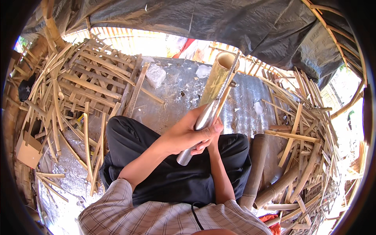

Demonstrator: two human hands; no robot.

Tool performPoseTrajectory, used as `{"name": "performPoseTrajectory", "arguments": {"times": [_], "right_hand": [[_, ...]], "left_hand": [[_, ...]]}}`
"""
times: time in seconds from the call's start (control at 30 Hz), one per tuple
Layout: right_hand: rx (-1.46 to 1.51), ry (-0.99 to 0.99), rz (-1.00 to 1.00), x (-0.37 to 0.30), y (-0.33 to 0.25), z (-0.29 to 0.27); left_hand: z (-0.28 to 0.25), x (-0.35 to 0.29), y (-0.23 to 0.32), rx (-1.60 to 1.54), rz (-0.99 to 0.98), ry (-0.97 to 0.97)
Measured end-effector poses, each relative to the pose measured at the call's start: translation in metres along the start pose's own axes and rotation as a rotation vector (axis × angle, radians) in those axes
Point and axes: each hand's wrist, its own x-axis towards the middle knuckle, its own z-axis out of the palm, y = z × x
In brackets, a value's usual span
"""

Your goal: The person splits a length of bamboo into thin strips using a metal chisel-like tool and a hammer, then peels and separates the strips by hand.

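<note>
Above my lap my two hands are close together and overlap. My left hand (187, 133) is closed around the silver tubular handle of a knife (206, 114). Its long narrow blade points up and away to the right. My right hand (214, 138) is closed beside and partly behind the left; what its fingers press on is mostly hidden. Just beyond the hands a pale green bamboo tube (213, 84) slants up, its hollow end facing me. The blade crosses in front of the tube. The tube's lower end is hidden by my hands.
Split bamboo strips (92, 88) pile up at the left, and another heap (301, 129) lies at the right. Thick bamboo poles (256, 164) rest beside my right knee. A pale stone block (156, 75) sits on the grey sheet (172, 94). Dark tarpaulin (219, 23) hangs overhead.
</note>
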Motion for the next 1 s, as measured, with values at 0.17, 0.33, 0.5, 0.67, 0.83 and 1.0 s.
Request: {"name": "performPoseTrajectory", "arguments": {"times": [0.17,0.33,0.5,0.67,0.83,1.0], "right_hand": [[-0.033,0.050,0.180,-0.004,-0.036,0.005],[-0.024,0.030,0.139,-0.001,-0.020,0.004],[-0.039,0.021,0.140,0.001,-0.010,0.001],[-0.080,0.006,0.038,0.006,0.018,-0.003],[-0.009,0.000,0.076,0.007,0.004,0.002],[0.061,-0.009,0.139,0.007,-0.009,0.001]], "left_hand": [[0.000,-0.001,0.005,-0.023,0.001,-0.013],[-0.001,0.000,0.005,-0.117,0.004,-0.021],[-0.005,0.002,0.000,-0.220,0.025,-0.075],[-0.003,0.002,0.002,-0.285,0.015,-0.095],[-0.006,0.001,-0.001,-0.480,0.019,-0.216],[0.003,0.003,0.000,-0.569,0.042,-0.208]]}}
